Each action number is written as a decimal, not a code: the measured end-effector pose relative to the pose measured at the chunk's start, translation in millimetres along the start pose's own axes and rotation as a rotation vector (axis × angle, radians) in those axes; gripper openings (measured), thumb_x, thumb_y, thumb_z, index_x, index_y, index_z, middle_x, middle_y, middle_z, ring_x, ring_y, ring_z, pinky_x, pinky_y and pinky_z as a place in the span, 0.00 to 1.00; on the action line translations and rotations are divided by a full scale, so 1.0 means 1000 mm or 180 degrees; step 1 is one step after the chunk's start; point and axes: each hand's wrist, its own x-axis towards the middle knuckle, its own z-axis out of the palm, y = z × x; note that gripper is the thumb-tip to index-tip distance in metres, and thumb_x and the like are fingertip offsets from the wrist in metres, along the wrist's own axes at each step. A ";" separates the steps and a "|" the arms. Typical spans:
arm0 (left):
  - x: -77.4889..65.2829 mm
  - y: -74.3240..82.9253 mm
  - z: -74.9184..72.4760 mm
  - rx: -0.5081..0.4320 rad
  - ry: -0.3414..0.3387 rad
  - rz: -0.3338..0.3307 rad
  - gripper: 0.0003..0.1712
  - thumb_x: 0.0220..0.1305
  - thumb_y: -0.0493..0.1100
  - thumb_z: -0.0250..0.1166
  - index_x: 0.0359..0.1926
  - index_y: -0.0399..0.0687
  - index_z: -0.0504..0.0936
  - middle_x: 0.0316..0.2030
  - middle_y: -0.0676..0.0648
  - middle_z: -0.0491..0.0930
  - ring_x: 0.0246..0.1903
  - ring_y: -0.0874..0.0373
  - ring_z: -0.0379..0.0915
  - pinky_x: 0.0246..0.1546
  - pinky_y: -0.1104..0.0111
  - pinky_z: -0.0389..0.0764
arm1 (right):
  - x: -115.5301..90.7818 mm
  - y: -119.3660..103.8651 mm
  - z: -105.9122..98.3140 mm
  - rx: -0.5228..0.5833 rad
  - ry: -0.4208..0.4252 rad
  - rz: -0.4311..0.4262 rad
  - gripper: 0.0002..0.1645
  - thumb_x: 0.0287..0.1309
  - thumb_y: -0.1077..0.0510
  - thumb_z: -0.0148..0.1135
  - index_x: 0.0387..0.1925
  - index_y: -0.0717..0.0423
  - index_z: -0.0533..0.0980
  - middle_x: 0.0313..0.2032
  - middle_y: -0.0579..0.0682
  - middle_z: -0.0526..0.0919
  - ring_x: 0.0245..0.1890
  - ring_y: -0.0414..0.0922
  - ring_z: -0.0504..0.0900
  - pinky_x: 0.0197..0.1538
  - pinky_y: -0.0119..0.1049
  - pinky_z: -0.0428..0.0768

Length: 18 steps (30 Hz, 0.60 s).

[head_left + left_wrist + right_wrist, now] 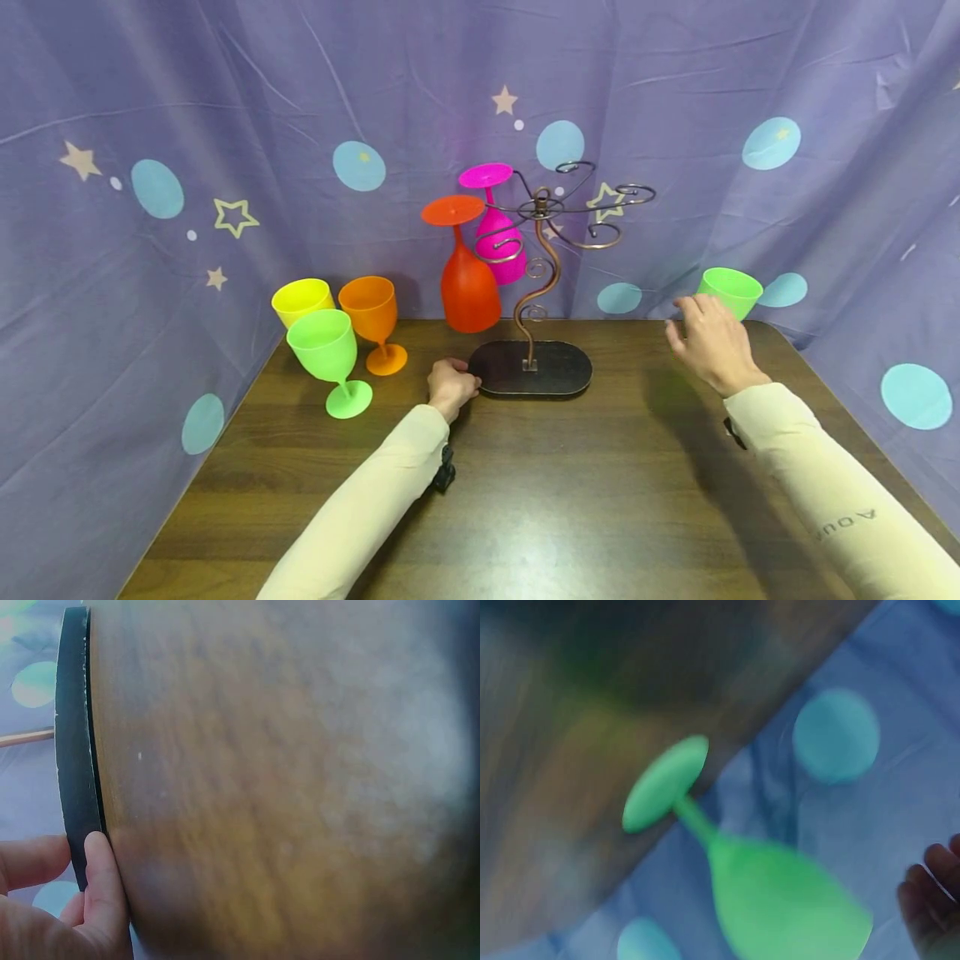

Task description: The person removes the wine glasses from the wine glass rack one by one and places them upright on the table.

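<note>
My left hand [452, 388] pinches the left end of the black oval base [531, 368] of a metal glass rack; in the left wrist view the thumb and fingers hold the base's edge [73, 742]. A red goblet [470, 292] and a magenta goblet [498, 225] hang upside down from the rack's curled wire arms [592, 210]. At the back right, my right hand [712, 346] is beside a light green goblet [731, 290], hiding its lower part in the head view. The right wrist view shows this goblet [780, 900] apart from the loosely bent fingers [926, 889].
At the left of the wooden table [555, 500] stand a yellow goblet [303, 298], an orange goblet [369, 308] and another light green goblet [324, 343]. A purple curtain [450, 75] with stars and blue dots hangs behind the table and along its sides.
</note>
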 end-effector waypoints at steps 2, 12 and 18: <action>0.000 -0.001 0.000 -0.0017 0.0000 0.0003 0.20 0.46 0.26 0.68 0.44 0.30 0.77 0.36 0.34 0.78 0.22 0.55 0.81 0.22 0.71 0.81 | -0.006 -0.013 0.007 0.0093 -0.0131 0.0093 0.18 0.54 0.58 0.61 0.43 0.66 0.74 0.38 0.63 0.76 0.40 0.62 0.75 0.40 0.57 0.74; 0.001 -0.003 0.000 -0.0086 -0.0031 0.0021 0.21 0.46 0.25 0.68 0.45 0.30 0.77 0.35 0.36 0.78 0.21 0.56 0.80 0.24 0.70 0.82 | -0.020 -0.065 0.031 0.0740 -0.0662 0.0534 0.17 0.58 0.54 0.61 0.42 0.63 0.76 0.39 0.57 0.78 0.35 0.55 0.78 0.38 0.52 0.76; 0.002 -0.003 -0.002 -0.0039 -0.0022 0.0035 0.20 0.46 0.26 0.68 0.44 0.30 0.77 0.35 0.35 0.79 0.21 0.56 0.80 0.23 0.71 0.82 | -0.020 -0.084 0.048 0.1035 -0.0934 0.0874 0.17 0.56 0.53 0.62 0.39 0.65 0.77 0.36 0.58 0.78 0.36 0.55 0.77 0.40 0.51 0.75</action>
